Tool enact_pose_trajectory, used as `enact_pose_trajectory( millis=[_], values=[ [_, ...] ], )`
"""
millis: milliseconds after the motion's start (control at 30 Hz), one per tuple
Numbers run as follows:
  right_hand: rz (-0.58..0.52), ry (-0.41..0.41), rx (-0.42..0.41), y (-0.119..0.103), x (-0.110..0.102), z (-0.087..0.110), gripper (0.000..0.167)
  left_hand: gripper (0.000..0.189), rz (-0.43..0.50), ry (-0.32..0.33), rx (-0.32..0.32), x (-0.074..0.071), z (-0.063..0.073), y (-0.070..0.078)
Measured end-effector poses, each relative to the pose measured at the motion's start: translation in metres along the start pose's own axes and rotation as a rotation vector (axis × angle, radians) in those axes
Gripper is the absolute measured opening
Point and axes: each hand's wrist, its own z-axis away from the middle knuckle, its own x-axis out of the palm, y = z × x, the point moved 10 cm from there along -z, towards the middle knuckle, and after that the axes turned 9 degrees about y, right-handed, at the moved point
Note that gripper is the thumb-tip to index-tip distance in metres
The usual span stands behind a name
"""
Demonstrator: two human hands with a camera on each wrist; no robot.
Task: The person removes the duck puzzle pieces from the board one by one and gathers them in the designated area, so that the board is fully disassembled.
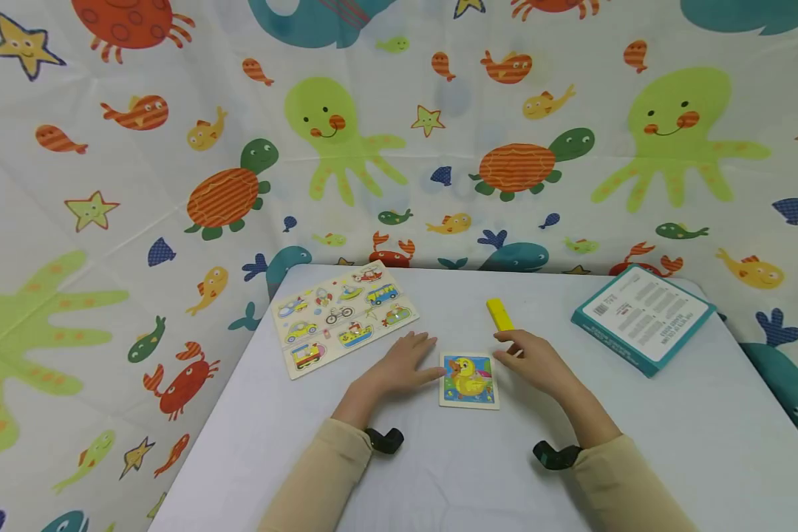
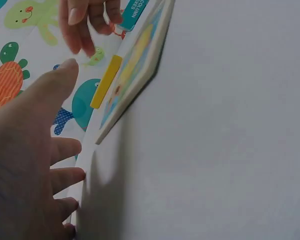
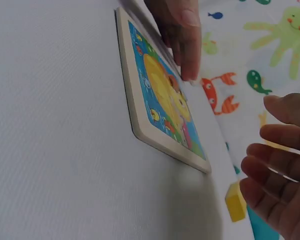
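- Lying flat beyond and to the left of the left hand, a picture board point(image 1: 343, 321) shows vehicles; its long side slants away to the right, perhaps set aside to leave the hands room.
- The left hand point(image 1: 399, 365) stretches its fingers out loosely and grips nothing; its thumb reaches the edge of the duck puzzle point(image 1: 468, 381), but whether it touches, I cannot tell.
- Between the two hands, the duck puzzle lies flat, probably so placed that either can reach it. It looks nearly square, so no long axis stands out; its sides run almost straight away from the person, and the duck's bill points toward the left hand.
- Just beyond the right fingertips, a yellow block point(image 1: 499, 314) lies lengthwise, its far end leaning left.
- The right hand point(image 1: 539, 363) holds nothing, its fingers loosely bent near the puzzle's far right corner.
- Beyond and right of that hand, a teal box point(image 1: 643, 319) lies angled, seemingly out of the way.
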Motion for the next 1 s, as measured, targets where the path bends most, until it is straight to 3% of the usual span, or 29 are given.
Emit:
enact_pose_trajectory(
  millis=[267,500,767,1000],
  values=[
    [-0.060,-0.042,-0.087,-0.021,0.027,-0.016,0.037,0.086,-0.089,0.041,0.028,0.016,-0.003,0.005],
    [-0.076,-0.071,-0.166,-0.034,0.046,-0.026,0.023,0.087,-0.160,0.092,0.048,0.021,-0.003,0.005],
    [-0.067,-0.095,-0.168,-0.038,0.064,-0.034,0.025,0.080,-0.194,0.130,0.052,0.022,-0.002,0.005],
    [-0.058,-0.114,-0.122,-0.031,0.073,-0.036,0.021,0.078,-0.219,0.162,0.071,0.022,-0.003,0.005]
  ],
)
